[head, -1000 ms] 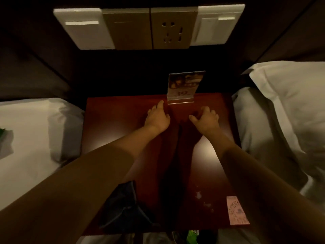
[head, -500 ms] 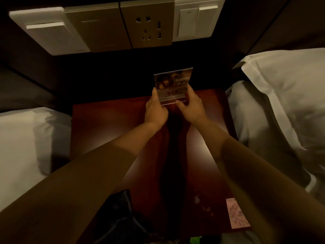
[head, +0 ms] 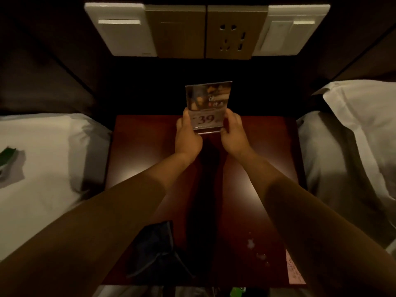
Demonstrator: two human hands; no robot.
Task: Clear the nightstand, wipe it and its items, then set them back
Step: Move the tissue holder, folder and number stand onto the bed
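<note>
A clear acrylic sign stand (head: 208, 103) with a picture and the number 39 is upright at the back middle of the dark red nightstand (head: 137, 146). My left hand (head: 187, 138) grips its left edge and my right hand (head: 233, 136) grips its right edge. Whether its base touches the tabletop I cannot tell. A dark cloth (head: 154, 251) lies crumpled at the front left of the nightstand, partly under my left forearm. A pink paper slip (head: 294, 269) lies at the front right corner.
A switch and socket panel (head: 205, 31) is on the wall above. White bedding lies on both sides: a bed (head: 42, 159) at the left with a green item (head: 7, 153) on it, pillows (head: 353, 129) at the right. Small pale droplets (head: 250, 244) mark the tabletop front right.
One second ago both hands were flat on the tabletop in front of the sign stand. They rose and closed on its two side edges; the camera view shifted too.
</note>
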